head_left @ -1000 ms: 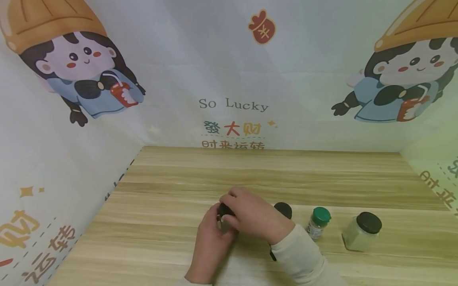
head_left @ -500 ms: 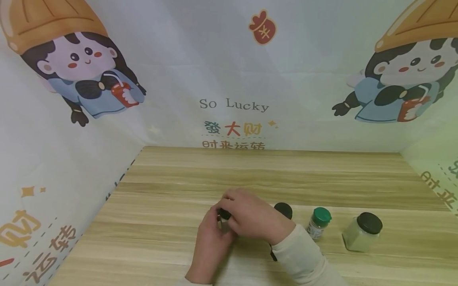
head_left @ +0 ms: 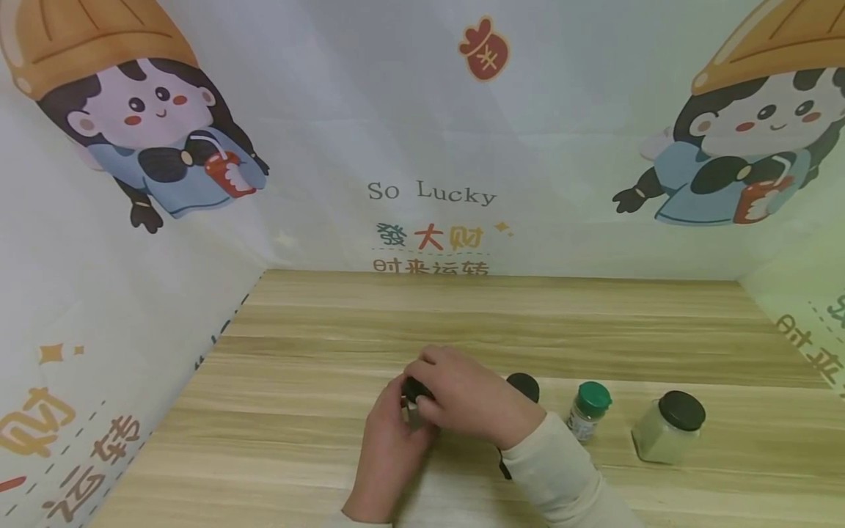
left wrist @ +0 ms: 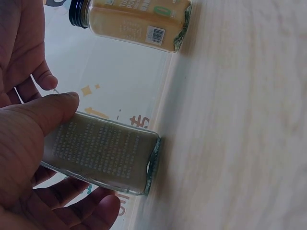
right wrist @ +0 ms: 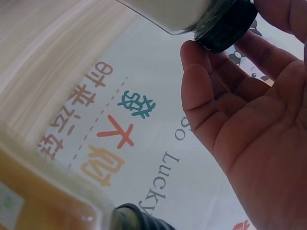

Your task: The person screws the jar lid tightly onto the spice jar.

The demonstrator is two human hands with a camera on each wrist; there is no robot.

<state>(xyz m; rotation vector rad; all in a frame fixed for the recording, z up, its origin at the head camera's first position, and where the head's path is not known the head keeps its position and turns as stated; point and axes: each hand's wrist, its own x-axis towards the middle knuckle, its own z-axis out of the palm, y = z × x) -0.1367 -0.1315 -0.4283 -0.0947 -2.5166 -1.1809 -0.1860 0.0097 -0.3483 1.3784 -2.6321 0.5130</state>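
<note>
In the left wrist view, a square glass spice jar (left wrist: pixel 100 148) with grey-beige contents and pale printed text stands on the table. My left hand (head_left: pixel 392 444) grips it around the body, thumb on one side and fingers on the other. My right hand (head_left: pixel 465 400) reaches across from the right and holds the jar's black lid (right wrist: pixel 228 26) between thumb and fingers. From the head camera, most of the jar is hidden behind both hands; only part of the lid's top shows.
Beside the hands stands a jar of yellow powder (left wrist: pixel 139 21) with a black lid (head_left: pixel 523 387), mostly behind the right hand in the head view. Further right are a green-capped bottle (head_left: pixel 590 411) and a wide black-lidded jar (head_left: pixel 668 429). Printed cloth (head_left: pixel 317 147) walls the table.
Half a second ago my right fingers had shifted over the lid toward the left thumb; now they are turned back, showing more of the lid. My left hand and the jar keep their place.
</note>
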